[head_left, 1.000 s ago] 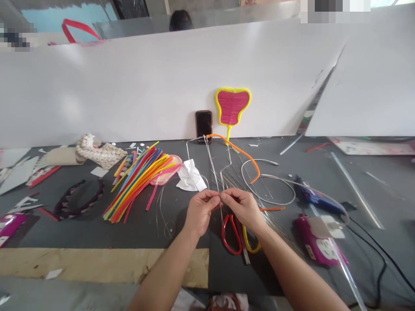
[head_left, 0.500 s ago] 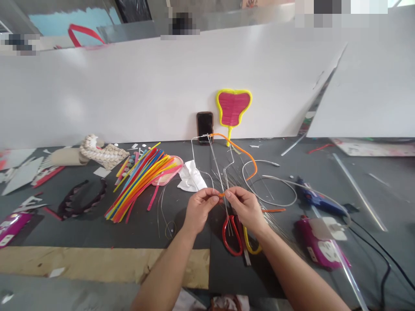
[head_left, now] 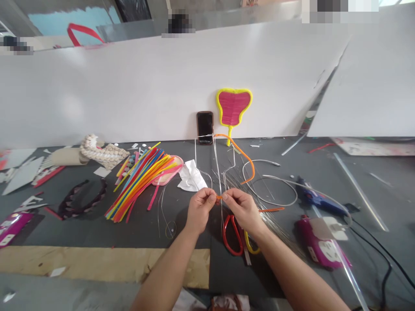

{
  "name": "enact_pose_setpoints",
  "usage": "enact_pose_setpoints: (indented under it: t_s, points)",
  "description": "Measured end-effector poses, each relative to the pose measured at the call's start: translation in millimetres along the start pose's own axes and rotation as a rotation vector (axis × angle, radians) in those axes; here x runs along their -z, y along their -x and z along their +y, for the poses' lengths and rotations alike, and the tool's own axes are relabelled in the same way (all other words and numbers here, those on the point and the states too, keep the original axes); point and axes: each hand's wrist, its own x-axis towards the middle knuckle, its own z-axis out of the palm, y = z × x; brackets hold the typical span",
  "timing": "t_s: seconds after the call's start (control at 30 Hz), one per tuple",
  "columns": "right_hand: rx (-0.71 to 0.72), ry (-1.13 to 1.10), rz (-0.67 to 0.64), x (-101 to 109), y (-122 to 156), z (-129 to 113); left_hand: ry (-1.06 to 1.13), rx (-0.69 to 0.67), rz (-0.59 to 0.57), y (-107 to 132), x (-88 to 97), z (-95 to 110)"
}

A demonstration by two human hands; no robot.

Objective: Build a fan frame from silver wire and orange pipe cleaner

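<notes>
A bent silver wire frame (head_left: 218,166) stands up between my hands, its stems meeting at my fingertips. One orange pipe cleaner (head_left: 249,156) hooks onto the frame's top and curves down to the right. At the bottom, a short orange piece (head_left: 219,198) crosses the wire stems. My left hand (head_left: 201,209) pinches its left end between thumb and fingers. Closed on the other side, my right hand (head_left: 243,207) pinches at the stems. An orange length (head_left: 271,210) sticks out beyond the right hand; whether it joins the crossing piece is hidden. Below lie red- and yellow-handled scissors (head_left: 232,236).
Left are a bundle of coloured pipe cleaners (head_left: 139,185), white tissue (head_left: 192,176) and a dark braided headband (head_left: 82,201). A phone (head_left: 205,127) and yellow-rimmed fan (head_left: 234,108) lean on the white board. Right are loose wires, a blue glue gun (head_left: 319,198) and a purple power strip (head_left: 320,248).
The wire frame has swung slightly to the right and more upright, and the curved orange pipe cleaner's free end has shifted left and down. Both hands stay pinched together at the stems.
</notes>
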Motion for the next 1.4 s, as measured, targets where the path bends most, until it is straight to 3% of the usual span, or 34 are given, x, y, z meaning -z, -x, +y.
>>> enact_pose_setpoints:
  t_s: [0.17,0.3,0.73,0.93,1.27,1.4]
  points:
    - [0.002,0.031,0.047,2,-1,0,0.123,0.048,-0.071,0,1.3,1]
    - [0.0,0.069,0.039,-1,0,2,0.171,0.053,-0.035,-2,3.3,4]
    - [0.126,0.274,0.105,-7,2,13,0.181,0.28,-0.025,-2,0.1,3]
    - [0.093,0.223,0.114,-9,3,15,0.377,0.333,-0.093,1,-3.2,4]
    - [0.246,0.294,0.116,-6,1,9,0.382,0.37,0.087,-1,-2.5,0]
    - [0.139,0.157,0.194,3,-3,10,0.386,0.403,0.066,0,-3.4,3]
